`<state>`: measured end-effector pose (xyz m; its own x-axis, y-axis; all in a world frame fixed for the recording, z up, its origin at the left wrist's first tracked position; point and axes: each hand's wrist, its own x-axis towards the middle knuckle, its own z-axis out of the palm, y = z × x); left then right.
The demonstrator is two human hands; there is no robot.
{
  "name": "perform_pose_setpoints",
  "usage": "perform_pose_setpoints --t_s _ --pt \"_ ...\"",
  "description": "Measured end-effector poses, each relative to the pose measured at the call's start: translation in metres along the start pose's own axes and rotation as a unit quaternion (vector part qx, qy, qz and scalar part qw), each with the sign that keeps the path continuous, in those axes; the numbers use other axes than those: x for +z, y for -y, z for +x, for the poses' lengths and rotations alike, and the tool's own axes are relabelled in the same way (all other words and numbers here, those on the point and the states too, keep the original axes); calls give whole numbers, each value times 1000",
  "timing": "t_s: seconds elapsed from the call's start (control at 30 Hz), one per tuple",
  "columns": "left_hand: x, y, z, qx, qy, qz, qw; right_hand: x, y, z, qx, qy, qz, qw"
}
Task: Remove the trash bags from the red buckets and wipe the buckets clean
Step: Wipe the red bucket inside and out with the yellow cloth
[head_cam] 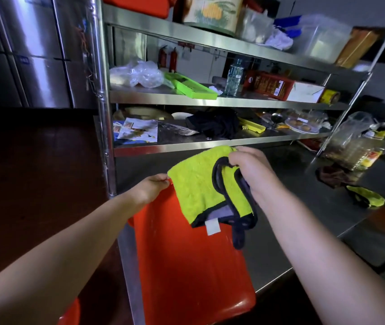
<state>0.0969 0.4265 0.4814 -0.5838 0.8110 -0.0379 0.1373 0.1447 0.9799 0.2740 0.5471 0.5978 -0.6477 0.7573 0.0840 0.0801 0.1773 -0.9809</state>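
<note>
A red bucket (186, 266) lies tilted on its side against the steel counter, its outer wall facing me. My left hand (150, 187) grips its upper rim at the left. My right hand (249, 170) holds a bunched yellow-green cloth (196, 186) with a dark border and a white tag, draped over the bucket's upper part. No trash bag shows on this bucket. Part of a second red bucket (69, 313) peeks in at the bottom left.
The steel counter (304, 207) runs to the right, with another yellow-green cloth (366, 195), a brown rag (332, 175) and a plastic bag of items on it. Cluttered steel shelves (210, 99) stand behind. A shelf post (107, 137) rises just left of the bucket. A steel fridge stands at the far left.
</note>
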Motion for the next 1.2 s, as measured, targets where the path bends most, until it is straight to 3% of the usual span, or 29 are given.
perform_pose_setpoints --t_s 0.1,0.2,0.27,0.37,0.43,0.53,0.6,0.67,0.77,0.87,1.07,1.2 --pt "-1 -1 -1 17 -33 14 999 -2 -10 9 63 10 -43 997" --pt "-3 3 3 5 -18 -6 1000 -3 -51 11 30 10 -211 977" --pt "-5 6 4 -5 -28 2 1000 -2 -75 6 -71 -16 -355 932" --pt "-4 7 5 2 -31 0 1000 11 -95 -12 -329 -1 -499 802" --pt "-3 7 5 -1 -33 -10 999 19 -106 -22 -381 28 -522 763" --pt "-6 9 4 -16 -24 -29 999 20 -117 -22 -372 50 -507 776" --pt "-9 11 4 -22 -11 -33 999 21 -119 -19 -372 128 -491 777" --pt "-12 12 3 -30 -13 -31 999 25 -122 -17 -365 221 -486 763" --pt "-14 12 4 -37 -15 -38 998 27 -129 -12 -371 272 -524 717" --pt "-11 12 7 -33 -16 -30 999 35 -121 2 -358 271 -562 694" --pt "-6 14 14 -22 -67 -37 997 56 -114 7 -296 232 -580 722" --pt "3 17 10 -6 -97 -23 995 47 -120 -20 -307 240 -585 711"
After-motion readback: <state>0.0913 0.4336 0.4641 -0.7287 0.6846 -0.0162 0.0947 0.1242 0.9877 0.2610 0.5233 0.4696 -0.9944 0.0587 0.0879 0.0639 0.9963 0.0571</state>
